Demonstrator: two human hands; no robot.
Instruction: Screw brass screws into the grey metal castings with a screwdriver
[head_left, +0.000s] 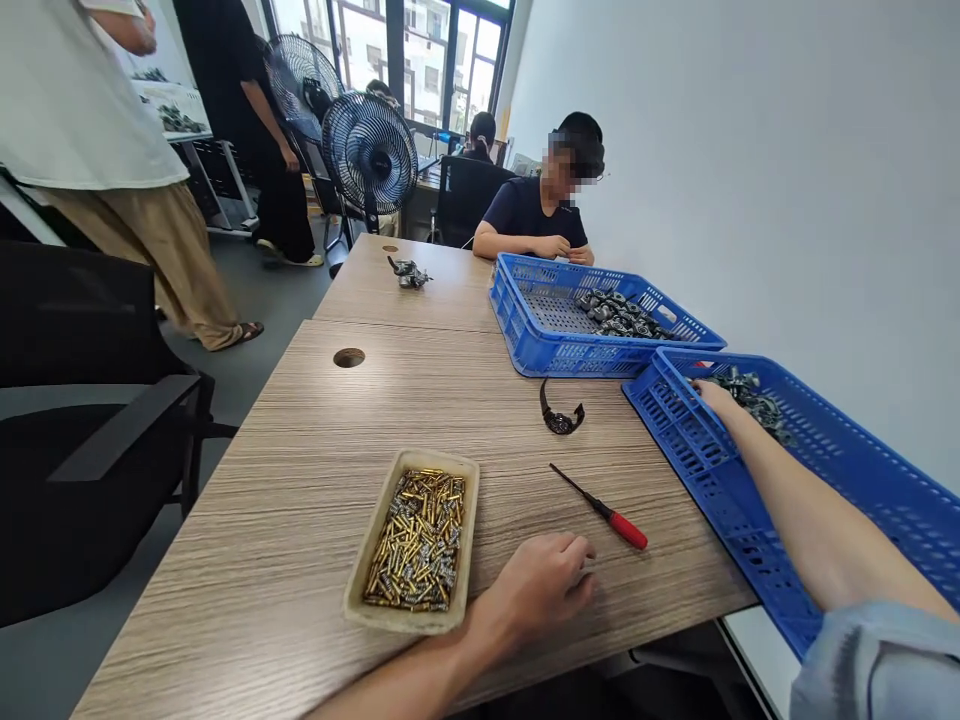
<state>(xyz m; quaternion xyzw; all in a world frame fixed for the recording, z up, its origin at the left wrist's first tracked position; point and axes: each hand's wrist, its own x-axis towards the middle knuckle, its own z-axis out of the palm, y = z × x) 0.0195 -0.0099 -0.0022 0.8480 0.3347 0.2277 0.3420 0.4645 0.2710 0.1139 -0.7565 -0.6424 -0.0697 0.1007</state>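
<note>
The dark metal parts (754,400) are lying in a heap in the near blue crate (825,480), which is sitting at the 3 o'clock edge of the surface (315,480), tilted over the rim. The right hand (712,395) is reaching into that crate and touching the heap; whether its fingers are clamping a part I cannot tell, since they are hidden among the pieces. The left hand (540,585) is resting on the surface at 6 o'clock, fingers loosely curled and grasping nothing. Just at 1 o'clock from it a red-handled screwdriver (604,510) is lying flat, its tip pointing toward 10 o'clock. At 9 o'clock from the left hand, just beside it, a beige tray (360,590) is holding a pile of small brass screws (416,540). Farther out, toward 12 o'clock from the screwdriver, a single curved black part (561,418) is lying near the crates. Beyond it a second blue crate (555,345) is holding more dark parts. Another small dark assembly (409,273) is sitting at the far end of the surface. A person in a dark shirt (536,215) is sitting behind the far crate, hands together. Toward 11 o'clock a standing fan (370,152) is facing the surface, and two people are standing on the floor near it
</note>
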